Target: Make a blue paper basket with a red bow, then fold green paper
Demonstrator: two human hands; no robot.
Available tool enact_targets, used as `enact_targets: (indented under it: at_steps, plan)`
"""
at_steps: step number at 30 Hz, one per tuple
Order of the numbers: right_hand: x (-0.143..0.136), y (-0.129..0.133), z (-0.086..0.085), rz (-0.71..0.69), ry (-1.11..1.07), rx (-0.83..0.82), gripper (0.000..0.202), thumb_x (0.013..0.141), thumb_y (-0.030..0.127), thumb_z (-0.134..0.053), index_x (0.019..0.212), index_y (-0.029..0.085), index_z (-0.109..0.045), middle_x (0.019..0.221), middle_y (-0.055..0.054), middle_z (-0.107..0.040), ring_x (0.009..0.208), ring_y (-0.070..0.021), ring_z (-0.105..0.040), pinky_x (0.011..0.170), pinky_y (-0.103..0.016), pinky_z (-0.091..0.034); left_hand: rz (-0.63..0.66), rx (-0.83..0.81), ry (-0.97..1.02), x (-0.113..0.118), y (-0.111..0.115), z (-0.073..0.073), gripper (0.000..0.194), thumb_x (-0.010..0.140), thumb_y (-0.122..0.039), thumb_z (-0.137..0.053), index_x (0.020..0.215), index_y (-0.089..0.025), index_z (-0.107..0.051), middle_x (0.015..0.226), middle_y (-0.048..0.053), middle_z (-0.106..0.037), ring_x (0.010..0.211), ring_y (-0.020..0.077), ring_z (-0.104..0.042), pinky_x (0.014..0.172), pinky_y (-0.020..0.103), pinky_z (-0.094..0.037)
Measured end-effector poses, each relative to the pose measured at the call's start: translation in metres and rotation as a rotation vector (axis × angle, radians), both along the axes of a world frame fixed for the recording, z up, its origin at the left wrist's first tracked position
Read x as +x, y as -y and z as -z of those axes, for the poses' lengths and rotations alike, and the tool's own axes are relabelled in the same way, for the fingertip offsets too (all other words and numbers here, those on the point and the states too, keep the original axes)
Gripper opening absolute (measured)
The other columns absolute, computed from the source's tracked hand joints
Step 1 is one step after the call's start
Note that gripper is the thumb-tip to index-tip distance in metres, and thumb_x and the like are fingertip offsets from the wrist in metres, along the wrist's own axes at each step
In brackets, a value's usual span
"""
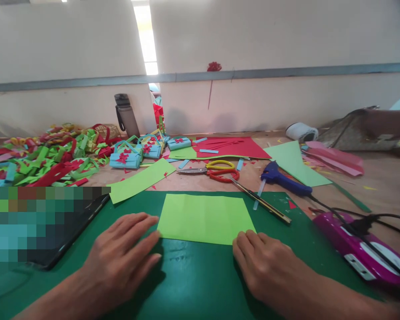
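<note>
A light green sheet of paper with faint upright creases lies on a dark green cutting mat. Beside its left edge is my left hand, fingers stretched and apart, the tips touching or almost touching the paper. My right hand is closed at the sheet's lower right corner, its curled fingers on that corner; the thumb is hidden. Beyond the sheet lie scissors with one yellow and one red handle, a gold cutter knife and a blue glue gun.
A second green paper strip lies behind left, near a dark tablet-like device. Small blue paper bags, a pile of paper pieces, a bottle and red paper stand farther back. A purple power strip with cables sits right.
</note>
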State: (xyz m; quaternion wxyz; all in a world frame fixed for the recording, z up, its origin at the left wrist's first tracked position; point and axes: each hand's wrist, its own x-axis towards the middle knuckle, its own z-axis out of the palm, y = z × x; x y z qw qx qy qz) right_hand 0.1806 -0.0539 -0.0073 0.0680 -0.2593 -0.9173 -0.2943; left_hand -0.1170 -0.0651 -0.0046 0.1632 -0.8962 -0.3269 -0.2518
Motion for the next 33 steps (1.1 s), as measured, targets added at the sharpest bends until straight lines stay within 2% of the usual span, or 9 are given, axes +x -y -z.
enact_targets:
  at_steps: [5, 8, 11, 14, 16, 19, 22, 27, 33]
  plan:
    - [-0.005, 0.000, -0.003, -0.001, -0.050, 0.051, 0.020, 0.064, -0.002, -0.050, 0.064, 0.013, -0.064, 0.056, -0.009, -0.058, 0.048, -0.0233, -0.054, 0.040, -0.034, -0.037, -0.070, -0.040, -0.130, 0.073, -0.005, 0.005, 0.032, 0.091, -0.028, -0.046, 0.116, -0.010, -0.056, 0.122, 0.016, -0.060, 0.114, 0.0344, -0.053, 0.092, 0.051, -0.043]
    - [-0.004, 0.000, -0.010, -0.019, -0.144, 0.117, 0.024, 0.071, -0.002, -0.045, 0.070, 0.009, -0.066, 0.065, -0.013, -0.065, 0.056, -0.0250, -0.060, 0.050, -0.037, -0.045, -0.091, -0.084, -0.224, 0.097, -0.021, 0.011, 0.032, 0.089, -0.017, -0.044, 0.117, -0.005, -0.054, 0.120, 0.020, -0.060, 0.111, 0.0362, -0.054, 0.089, 0.053, -0.044]
    - [0.003, -0.003, -0.021, -0.084, -0.261, 0.140, 0.030, 0.081, 0.000, -0.037, 0.086, 0.006, -0.066, 0.086, -0.018, -0.070, 0.081, -0.0290, -0.065, 0.076, -0.046, -0.048, -0.103, -0.246, -0.161, 0.099, -0.042, 0.003, 0.025, 0.083, -0.005, -0.041, 0.096, -0.008, -0.062, 0.098, 0.017, -0.068, 0.090, 0.0301, -0.063, 0.079, 0.046, -0.049]
    - [0.014, -0.012, -0.028, -0.173, -0.442, 0.137, 0.032, 0.086, 0.008, -0.044, 0.117, 0.007, -0.055, 0.122, -0.020, -0.058, 0.121, -0.0336, -0.047, 0.100, -0.054, -0.034, -0.148, -0.365, 0.058, 0.086, -0.058, -0.021, 0.027, 0.088, -0.010, -0.036, 0.089, -0.012, -0.063, 0.080, 0.010, -0.068, 0.072, 0.0220, -0.063, 0.065, 0.032, -0.050]
    - [0.018, -0.020, -0.029, -0.130, -0.642, 0.066, 0.049, 0.087, 0.015, -0.052, 0.134, 0.011, -0.039, 0.135, -0.020, -0.047, 0.130, -0.0318, -0.036, 0.105, -0.053, -0.031, -0.164, -0.613, 0.450, 0.077, -0.064, -0.038, 0.028, 0.091, -0.021, -0.038, 0.083, -0.014, -0.064, 0.068, 0.005, -0.066, 0.061, 0.0182, -0.061, 0.057, 0.027, -0.048]
    - [0.020, -0.031, -0.026, 0.035, -0.959, -0.252, 0.062, 0.090, 0.027, -0.051, 0.145, 0.019, -0.022, 0.144, -0.015, -0.038, 0.133, -0.0268, -0.034, 0.106, -0.048, -0.034, -0.106, -1.102, 1.062, 0.072, -0.068, -0.051, 0.024, 0.088, -0.029, -0.047, 0.087, -0.012, -0.065, 0.067, 0.005, -0.067, 0.057, 0.0194, -0.063, 0.054, 0.027, -0.050]
    - [0.016, -0.039, -0.021, 0.126, -1.198, -0.759, 0.059, 0.092, 0.038, -0.048, 0.144, 0.022, -0.025, 0.139, -0.012, -0.046, 0.128, -0.0236, -0.043, 0.104, -0.045, -0.038, -0.091, -1.482, 1.430, 0.076, -0.070, -0.045, 0.025, 0.084, -0.021, -0.053, 0.105, -0.010, -0.061, 0.079, 0.011, -0.072, 0.068, 0.0244, -0.069, 0.065, 0.036, -0.055]
    - [0.005, -0.041, -0.014, 0.120, -1.335, -1.524, 0.050, 0.089, 0.053, -0.046, 0.118, 0.014, -0.058, 0.098, -0.013, -0.070, 0.087, -0.0213, -0.068, 0.084, -0.040, -0.051, 0.018, -1.696, 1.545, 0.088, -0.069, -0.025, 0.036, 0.086, -0.015, -0.048, 0.121, -0.009, -0.054, 0.104, 0.017, -0.070, 0.089, 0.0303, -0.069, 0.082, 0.047, -0.054]
    - [-0.001, -0.035, -0.013, 0.141, -1.301, -1.681, 0.040, 0.077, 0.054, -0.062, 0.070, 0.014, -0.062, 0.066, -0.002, -0.066, 0.060, -0.0122, -0.062, 0.062, -0.026, -0.050, 0.028, -1.753, 1.592, 0.090, -0.067, -0.018, 0.036, 0.086, -0.020, -0.051, 0.121, -0.010, -0.055, 0.096, 0.013, -0.072, 0.088, 0.0285, -0.069, 0.083, 0.045, -0.054]
